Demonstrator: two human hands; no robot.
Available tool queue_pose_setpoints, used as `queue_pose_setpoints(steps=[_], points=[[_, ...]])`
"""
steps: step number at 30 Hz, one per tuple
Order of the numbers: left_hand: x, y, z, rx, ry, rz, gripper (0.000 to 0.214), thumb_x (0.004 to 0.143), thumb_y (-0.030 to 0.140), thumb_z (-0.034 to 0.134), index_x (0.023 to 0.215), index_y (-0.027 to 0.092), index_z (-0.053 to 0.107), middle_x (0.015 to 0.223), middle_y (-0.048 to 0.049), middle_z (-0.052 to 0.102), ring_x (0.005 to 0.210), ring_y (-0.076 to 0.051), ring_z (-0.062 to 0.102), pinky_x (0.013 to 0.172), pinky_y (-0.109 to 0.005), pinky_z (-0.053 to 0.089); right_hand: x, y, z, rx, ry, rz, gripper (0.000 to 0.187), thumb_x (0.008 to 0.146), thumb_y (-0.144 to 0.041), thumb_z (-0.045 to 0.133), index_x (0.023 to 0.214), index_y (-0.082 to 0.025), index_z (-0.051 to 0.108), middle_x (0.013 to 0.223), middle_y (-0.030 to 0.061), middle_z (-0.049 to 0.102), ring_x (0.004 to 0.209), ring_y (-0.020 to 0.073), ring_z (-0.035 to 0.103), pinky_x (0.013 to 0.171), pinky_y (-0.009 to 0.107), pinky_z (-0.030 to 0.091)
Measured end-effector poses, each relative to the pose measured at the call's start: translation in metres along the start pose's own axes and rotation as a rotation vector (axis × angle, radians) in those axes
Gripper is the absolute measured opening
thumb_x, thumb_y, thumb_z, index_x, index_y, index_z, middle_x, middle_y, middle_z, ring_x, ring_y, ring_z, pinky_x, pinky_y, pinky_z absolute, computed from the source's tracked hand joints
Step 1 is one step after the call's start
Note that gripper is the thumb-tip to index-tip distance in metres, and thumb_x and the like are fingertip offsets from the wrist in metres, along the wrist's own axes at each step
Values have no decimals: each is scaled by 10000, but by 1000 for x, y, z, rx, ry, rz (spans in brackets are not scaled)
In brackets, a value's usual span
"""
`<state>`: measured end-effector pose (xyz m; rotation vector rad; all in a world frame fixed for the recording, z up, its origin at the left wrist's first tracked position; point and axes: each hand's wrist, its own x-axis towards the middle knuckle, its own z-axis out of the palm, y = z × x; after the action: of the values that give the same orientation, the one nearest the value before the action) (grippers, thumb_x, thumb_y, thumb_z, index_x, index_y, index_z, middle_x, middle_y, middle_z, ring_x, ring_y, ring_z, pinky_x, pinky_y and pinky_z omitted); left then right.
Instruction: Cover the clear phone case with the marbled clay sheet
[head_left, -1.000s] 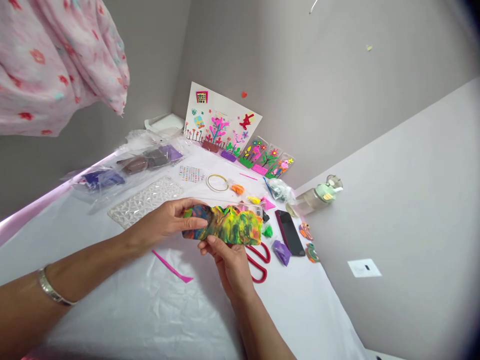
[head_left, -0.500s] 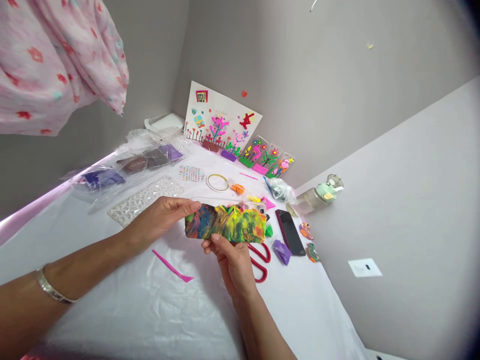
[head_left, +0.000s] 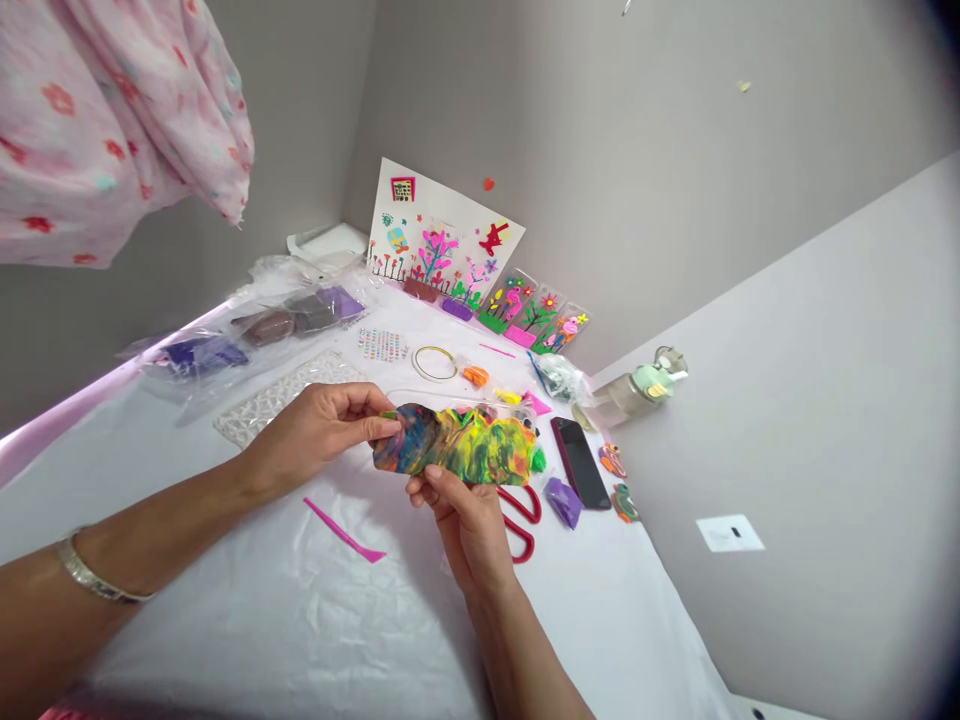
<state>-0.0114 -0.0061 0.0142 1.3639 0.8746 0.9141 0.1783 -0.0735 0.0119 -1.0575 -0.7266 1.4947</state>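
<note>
Evidently, the marbled clay-covered phone case (head_left: 480,447) is raised above the white-covered table (head_left: 390,620) — long axis running left to right; the left hand (head_left: 322,428) pinches its left end, the right hand (head_left: 466,518) grips its lower edge near the middle.

Floral cloth (head_left: 120,130), bottle (head_left: 628,398), wall plate (head_left: 730,533)
</note>
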Motion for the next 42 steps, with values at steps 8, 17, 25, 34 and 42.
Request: queue_pose_setpoints(steps=[8, 17, 25, 34, 42], points=[[3, 5, -3, 41, -27, -2, 423, 942, 524, 595, 696, 203, 721, 727, 11, 741, 743, -167, 666, 787, -270, 492, -1, 0, -1, -9, -3, 10, 116, 741, -251, 832, 747, -147, 780, 660, 42, 745, 604, 150, 622, 629, 272, 518], [0, 4, 0, -34, -4, 15, 158, 819, 369, 766, 823, 214, 734, 738, 22, 759, 720, -168, 701, 728, -263, 525, 0, 0, -2, -26, -2, -17, 101, 746, -236, 828, 793, -158, 785, 679, 36, 742, 625, 157, 627, 625, 273, 508], [-3, 9, -1, 1, 29, 22, 234, 844, 403, 740, 705, 216, 725, 686, 20, 753, 687, -165, 690, 723, -260, 515, 0, 4, -2, -40, -37, -9, 83, 777, -231, 814, 799, -156, 784, 717, 37, 746, 644, 158, 630, 629, 275, 499], [4, 5, -3, -111, -49, 9, 213, 810, 409, 782, 898, 218, 741, 762, 23, 757, 709, -167, 677, 721, -267, 525, 1, 0, -2, -50, 4, -29, 113, 750, -266, 828, 779, -171, 775, 682, 33, 738, 633, 169, 624, 618, 286, 499], [-4, 12, -4, 130, 51, 86, 381, 928, 495, 630, 686, 209, 703, 702, 27, 719, 720, -171, 638, 752, -253, 471, -2, 1, 0, -77, -21, -7, 114, 748, -266, 823, 767, -162, 781, 669, 40, 737, 623, 169, 619, 625, 294, 502]])
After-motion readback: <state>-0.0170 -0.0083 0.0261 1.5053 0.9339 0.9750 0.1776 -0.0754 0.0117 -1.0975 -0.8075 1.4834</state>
